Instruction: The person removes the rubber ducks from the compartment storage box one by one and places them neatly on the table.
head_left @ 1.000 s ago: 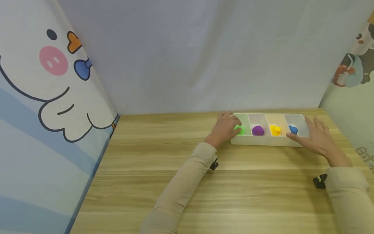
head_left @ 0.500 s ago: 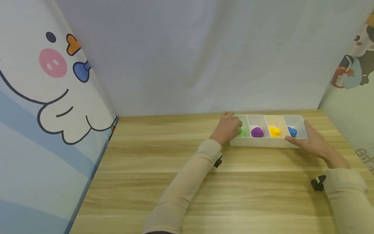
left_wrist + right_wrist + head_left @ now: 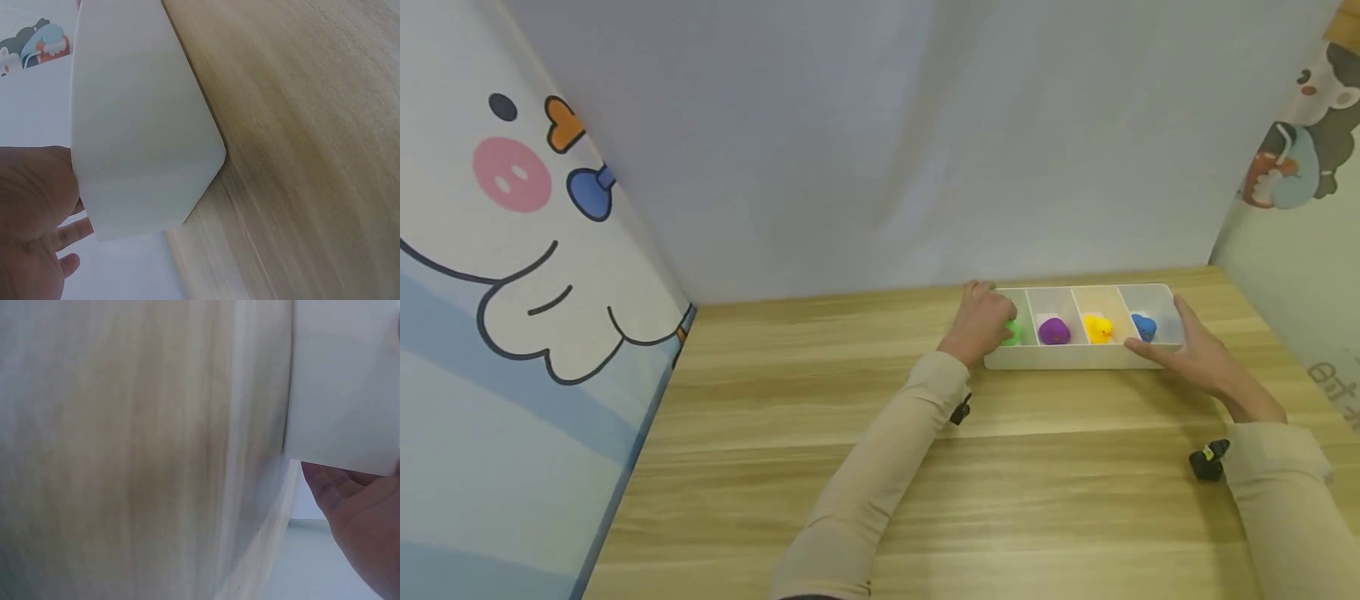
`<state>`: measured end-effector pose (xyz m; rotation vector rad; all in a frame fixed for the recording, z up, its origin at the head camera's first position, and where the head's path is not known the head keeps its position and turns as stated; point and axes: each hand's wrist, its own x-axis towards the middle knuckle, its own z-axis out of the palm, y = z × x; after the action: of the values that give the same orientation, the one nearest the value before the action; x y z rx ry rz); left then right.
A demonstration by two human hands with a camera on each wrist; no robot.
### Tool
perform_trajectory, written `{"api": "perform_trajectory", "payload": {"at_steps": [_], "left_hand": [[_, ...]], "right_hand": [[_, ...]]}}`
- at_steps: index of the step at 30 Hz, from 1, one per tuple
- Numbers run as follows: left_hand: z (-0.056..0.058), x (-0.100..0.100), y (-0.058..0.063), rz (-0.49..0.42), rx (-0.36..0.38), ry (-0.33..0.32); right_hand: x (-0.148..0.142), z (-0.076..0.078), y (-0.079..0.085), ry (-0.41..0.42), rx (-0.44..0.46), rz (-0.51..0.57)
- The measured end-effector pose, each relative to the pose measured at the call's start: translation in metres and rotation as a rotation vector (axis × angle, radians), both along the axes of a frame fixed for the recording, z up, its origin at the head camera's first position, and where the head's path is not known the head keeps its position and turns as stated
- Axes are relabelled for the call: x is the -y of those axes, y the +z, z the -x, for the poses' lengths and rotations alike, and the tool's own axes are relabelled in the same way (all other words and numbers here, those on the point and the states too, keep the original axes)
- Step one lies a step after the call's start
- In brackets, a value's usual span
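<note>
A long white divided box [image 3: 1060, 358] stands on the table near its back edge. My left hand [image 3: 981, 321] reaches over the box's left end and pinches a green rubber duck [image 3: 1012, 333] in the leftmost compartment; the fingertips are hidden. In the left wrist view, other fingers [image 3: 72, 234] spread past the box's end wall. My right hand [image 3: 1198, 354] grips the right end, thumb along the front rim and fingers round the end wall. The other compartments hold a purple rubber duck [image 3: 1055, 331], a yellow duck [image 3: 1099, 328] and a blue duck [image 3: 1145, 327].
The wood-grain table [image 3: 820, 400] spreads out in front of and left of the box. A pale curtain [image 3: 850, 167] hangs right behind it. Cartoon-printed cloths stand at the left [image 3: 512, 208] and right sides.
My left hand has closed in on the green duck, covering more of it. My right hand's fingers have come against the box's right end. The head view has shifted slightly.
</note>
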<state>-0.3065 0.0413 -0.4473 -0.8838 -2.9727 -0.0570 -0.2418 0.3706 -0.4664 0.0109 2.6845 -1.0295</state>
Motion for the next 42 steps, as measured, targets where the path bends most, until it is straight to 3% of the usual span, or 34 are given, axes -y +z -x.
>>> {"api": "perform_trajectory", "payload": {"at_steps": [23,32,42], "left_hand": [[-0.008,0.011,0.011,-0.082,0.015,-0.045],[-0.010,0.019,0.020,-0.249,0.085,-0.063],[-0.008,0.026,0.020,-0.349,0.106,-0.063]], "right_hand": [[0.000,0.000,0.000,-0.011,0.010,-0.042],[-0.002,0.001,-0.001,-0.005,0.014,-0.040],[-0.007,0.005,-0.004,0.007,0.044,-0.035]]}}
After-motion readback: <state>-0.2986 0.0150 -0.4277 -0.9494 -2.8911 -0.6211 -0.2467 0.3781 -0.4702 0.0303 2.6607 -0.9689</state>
